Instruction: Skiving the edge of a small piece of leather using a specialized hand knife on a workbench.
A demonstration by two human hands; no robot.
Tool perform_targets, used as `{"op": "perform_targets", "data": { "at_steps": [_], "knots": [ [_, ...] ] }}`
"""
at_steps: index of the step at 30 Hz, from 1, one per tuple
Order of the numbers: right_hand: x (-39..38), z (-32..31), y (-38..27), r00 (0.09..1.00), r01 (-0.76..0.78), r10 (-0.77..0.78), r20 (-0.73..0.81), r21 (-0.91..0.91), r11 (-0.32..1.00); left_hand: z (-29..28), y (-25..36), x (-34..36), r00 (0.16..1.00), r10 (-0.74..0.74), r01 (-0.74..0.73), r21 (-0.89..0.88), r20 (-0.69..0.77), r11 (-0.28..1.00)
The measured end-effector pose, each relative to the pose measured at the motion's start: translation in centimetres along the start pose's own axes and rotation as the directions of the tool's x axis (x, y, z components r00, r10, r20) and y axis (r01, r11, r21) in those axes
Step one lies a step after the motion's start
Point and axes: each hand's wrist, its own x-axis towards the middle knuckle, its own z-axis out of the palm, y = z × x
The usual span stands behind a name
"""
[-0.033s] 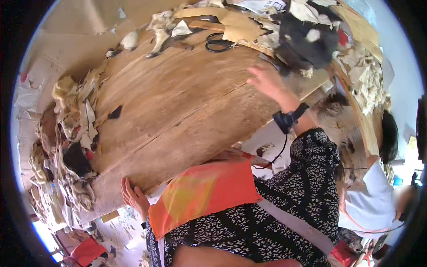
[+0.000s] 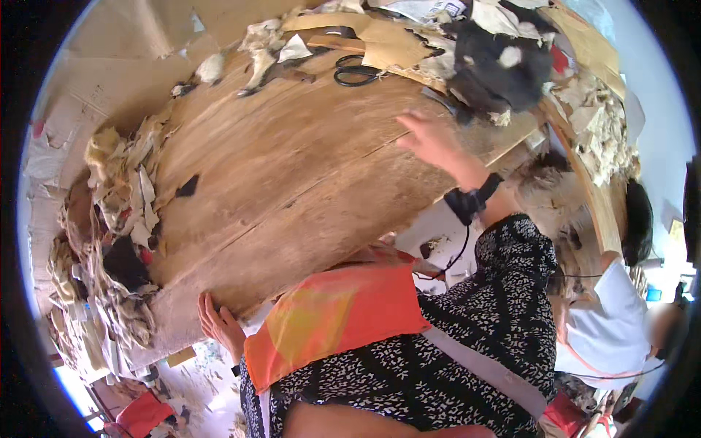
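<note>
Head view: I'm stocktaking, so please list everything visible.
Wooden table: 1, brown, centre
Scissors: 1, black-handled, far side
Dark hide: 1, blackish, far right
Small scrap: 1, black, table's left
Left scraps: many, tan and black, left edge
Far scraps: several, cream, far edge
Right scraps: many, cream, right edge
Cardboard: count unclear, tan, upper left
Co-worker: 1, white top, lower right
Apron: 1, orange and yellow, lap
Patterned garment: 1, black and white, bottom
Wrist device: 1, black, right wrist
Left hand: 1, bare, on table's near edge
Right hand: 1, bare, over table's right
</note>
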Motion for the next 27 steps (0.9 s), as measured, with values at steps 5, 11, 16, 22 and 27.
{"op": "perform_targets", "data": {
  "at_steps": [5, 11, 16, 22, 27],
  "knots": [
    [-4.3, 4.7, -2.4, 0.959, 0.243, -0.25, -0.133, -0.065, 0.968, 1.6, 1.6, 0.9, 1.0, -0.008, 0.009, 0.063, -0.019, 0.998],
    [-5.2, -2.0, -5.1, 0.979, 0.147, -0.075, -0.188, 0.403, 0.903, 1.4, 1.8, 1.9, 1.0, -0.014, 0.015, 0.12, -0.009, 0.993],
    [-9.6, -9.4, -9.8, 0.924, 0.193, -0.042, -0.38, 0.369, 0.909, 1.8, 2.8, 4.0, 0.996, 0.081, -0.08, 0.066, -0.02, 0.995],
    [-15.3, -14.8, -20.6, 0.655, 0.345, -0.056, -0.754, 0.233, 0.909, -0.9, 0.3, 6.1, 0.941, 0.338, -0.336, -0.063, 0.023, 0.94],
    [-18.2, -14.8, -30.2, 0.398, 0.532, -0.073, -0.914, 0.165, 0.83, 0.4, -1.6, 7.6, 0.818, 0.575, -0.57, -0.178, -0.025, 0.802]
  ]
}}
